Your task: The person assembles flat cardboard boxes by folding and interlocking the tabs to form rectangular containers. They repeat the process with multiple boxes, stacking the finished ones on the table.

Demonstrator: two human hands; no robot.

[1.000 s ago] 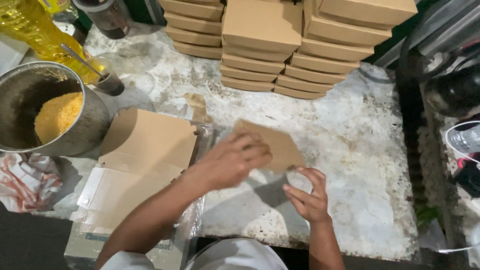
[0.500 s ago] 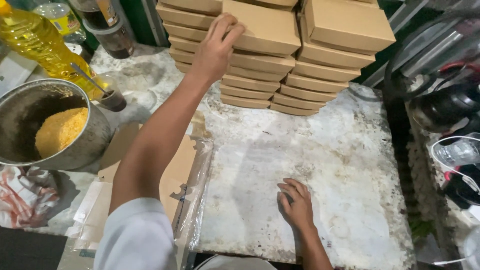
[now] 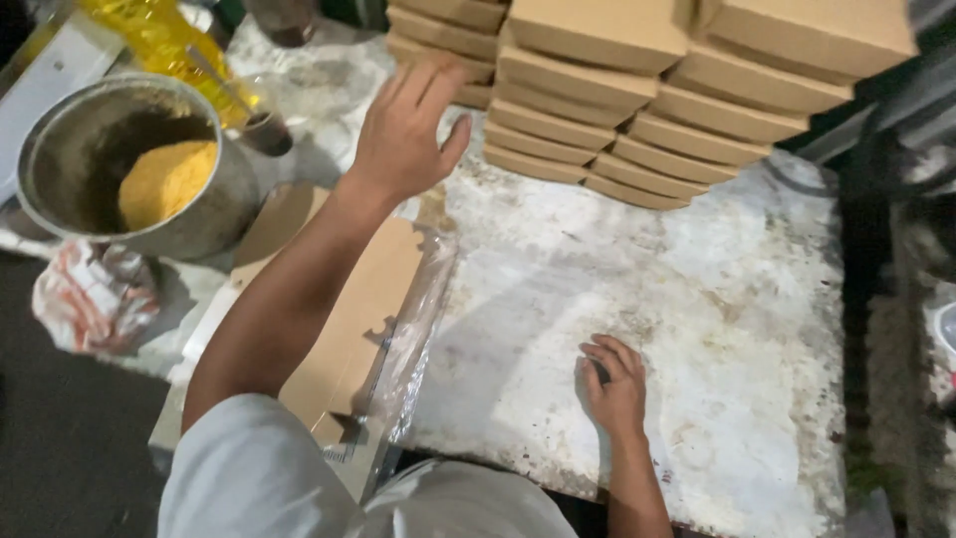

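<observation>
While the left hand (image 3: 403, 130) hovers, fingers spread and empty, near the stacked cardboard boxes (image 3: 597, 95), the right hand (image 3: 615, 384) rests curled, grasping nothing, on the marble bench (image 3: 697, 289); keep it clear of the stack.

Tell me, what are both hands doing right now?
Left hand open, raised beside the stacked cardboard boxes, holding nothing. Right hand flat on the stone worktop. Nothing between them.

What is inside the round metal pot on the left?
The metal pot holds a heap of yellow-orange powder against its right wall. The pot's dark left side is hidden in shadow.
</observation>
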